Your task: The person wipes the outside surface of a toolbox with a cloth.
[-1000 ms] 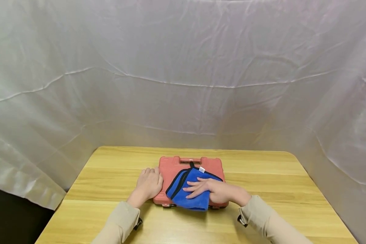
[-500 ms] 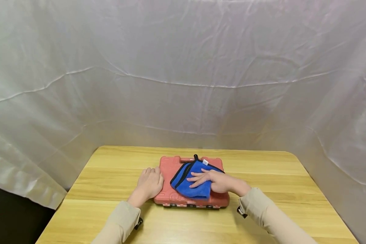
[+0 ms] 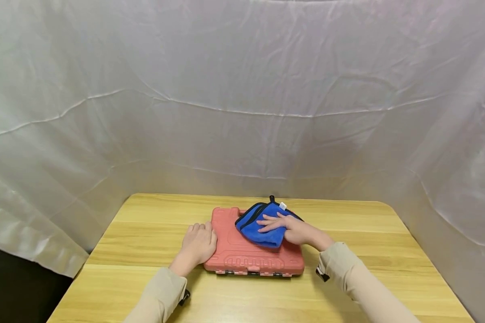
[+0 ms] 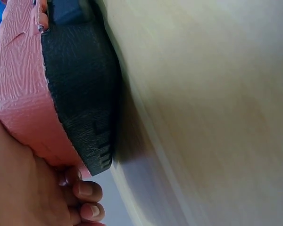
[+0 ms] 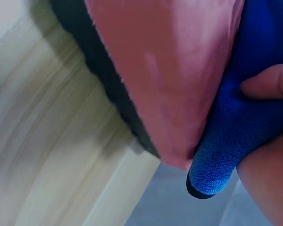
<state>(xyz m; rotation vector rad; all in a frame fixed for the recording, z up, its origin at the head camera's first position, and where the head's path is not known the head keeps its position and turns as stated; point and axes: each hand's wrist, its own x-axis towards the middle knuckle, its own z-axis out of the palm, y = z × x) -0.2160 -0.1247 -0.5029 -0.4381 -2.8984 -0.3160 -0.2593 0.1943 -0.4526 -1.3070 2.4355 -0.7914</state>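
A red plastic carrying case [image 3: 246, 251] with a black lower half lies closed on the table. My left hand [image 3: 199, 242] holds the case's left side, its fingers bent at the edge. On the back right of the lid lies a folded blue cloth [image 3: 252, 231] with black trim and a small white tag. My right hand [image 3: 288, 228] presses on this cloth with its fingers spread and nearly straight. In the right wrist view, the thumb touches the blue cloth [image 5: 226, 117], which hangs over the lid's edge.
The case stands on a light wooden table [image 3: 145, 251] with rounded far corners. Pale shiny curtains [image 3: 242, 134] hang behind the table and at both sides. A dark area [image 3: 20, 287] shows at the lower left.
My right hand has slid the blue cloth back and to the right across the lid, uncovering the front of the case and its latches. My left hand has stayed in place.
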